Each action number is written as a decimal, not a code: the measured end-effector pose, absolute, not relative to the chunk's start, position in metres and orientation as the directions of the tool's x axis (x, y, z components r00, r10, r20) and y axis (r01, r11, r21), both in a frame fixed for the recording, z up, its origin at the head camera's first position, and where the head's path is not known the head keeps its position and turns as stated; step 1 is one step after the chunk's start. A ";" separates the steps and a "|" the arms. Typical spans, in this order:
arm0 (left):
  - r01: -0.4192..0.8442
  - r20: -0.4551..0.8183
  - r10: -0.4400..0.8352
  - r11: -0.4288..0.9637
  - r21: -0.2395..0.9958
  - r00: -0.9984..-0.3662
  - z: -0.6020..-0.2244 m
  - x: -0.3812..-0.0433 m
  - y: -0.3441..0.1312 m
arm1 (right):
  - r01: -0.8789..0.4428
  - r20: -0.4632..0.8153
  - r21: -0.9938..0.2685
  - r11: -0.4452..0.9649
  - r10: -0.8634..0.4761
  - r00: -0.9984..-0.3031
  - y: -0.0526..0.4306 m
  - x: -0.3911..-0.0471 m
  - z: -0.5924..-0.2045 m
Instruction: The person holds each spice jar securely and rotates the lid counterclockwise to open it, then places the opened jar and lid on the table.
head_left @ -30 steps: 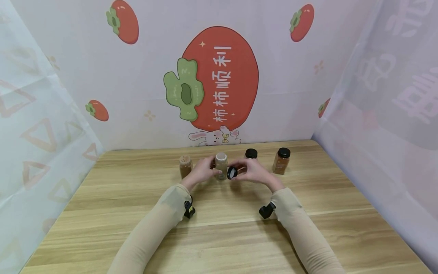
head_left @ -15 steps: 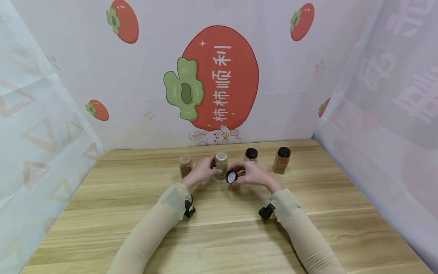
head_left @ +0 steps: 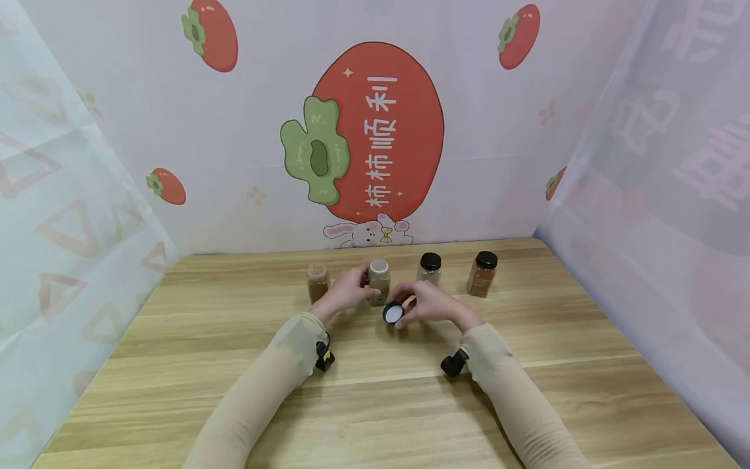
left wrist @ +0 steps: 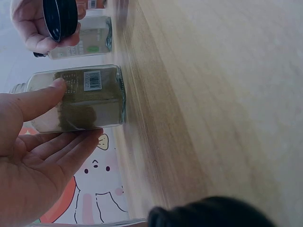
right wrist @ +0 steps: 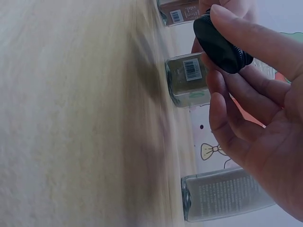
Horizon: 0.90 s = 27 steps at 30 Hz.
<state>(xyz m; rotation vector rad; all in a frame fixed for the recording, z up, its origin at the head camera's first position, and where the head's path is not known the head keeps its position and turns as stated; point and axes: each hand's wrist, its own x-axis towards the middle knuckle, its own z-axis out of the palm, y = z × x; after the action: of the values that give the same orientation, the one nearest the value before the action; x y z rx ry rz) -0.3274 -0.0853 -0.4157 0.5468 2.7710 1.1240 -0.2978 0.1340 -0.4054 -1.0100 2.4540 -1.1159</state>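
Note:
My left hand grips a square glass spice jar, which stands upright on the table with a pale, uncapped top. In the left wrist view greenish-brown powder and a barcode show through the glass, with the thumb across one side and the fingers along the other. Just right of the jar, my right hand pinches a round black lid between thumb and fingers. Its white inner face is turned up toward the head camera. The right wrist view shows the lid held above the tabletop, apart from the jar.
Left of the jar stands another uncapped jar of brown powder with a perforated top. Behind my right hand is a black-capped pale jar; farther right, a black-capped reddish jar. Printed cloth hangs behind the wooden table.
My right hand has moved slightly toward me, carrying the lid down and away from the jar. The lid has tilted so more of its white inside shows. The left hand stays on the jar.

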 end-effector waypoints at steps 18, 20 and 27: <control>0.303 0.046 0.371 0.672 0.676 -0.927 -0.412 -0.323 -0.086 | -0.565 0.022 -0.677 0.471 -0.755 -0.656 0.130 -0.306 -0.427; 0.301 0.045 0.371 0.669 0.679 -0.927 -0.412 -0.323 -0.086 | -0.563 0.020 -0.676 0.476 -0.752 -0.659 0.129 -0.304 -0.427; 0.297 0.037 0.373 0.669 0.681 -0.927 -0.413 -0.325 -0.086 | -0.527 -0.029 -0.685 0.502 -0.742 -0.670 0.125 -0.299 -0.426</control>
<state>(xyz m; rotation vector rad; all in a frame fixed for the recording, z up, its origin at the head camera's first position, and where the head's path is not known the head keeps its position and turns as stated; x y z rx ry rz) -0.3245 -0.0860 -0.4126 0.5582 2.7726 1.1033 -0.2988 0.1246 -0.4263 -1.0637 2.4298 -0.9463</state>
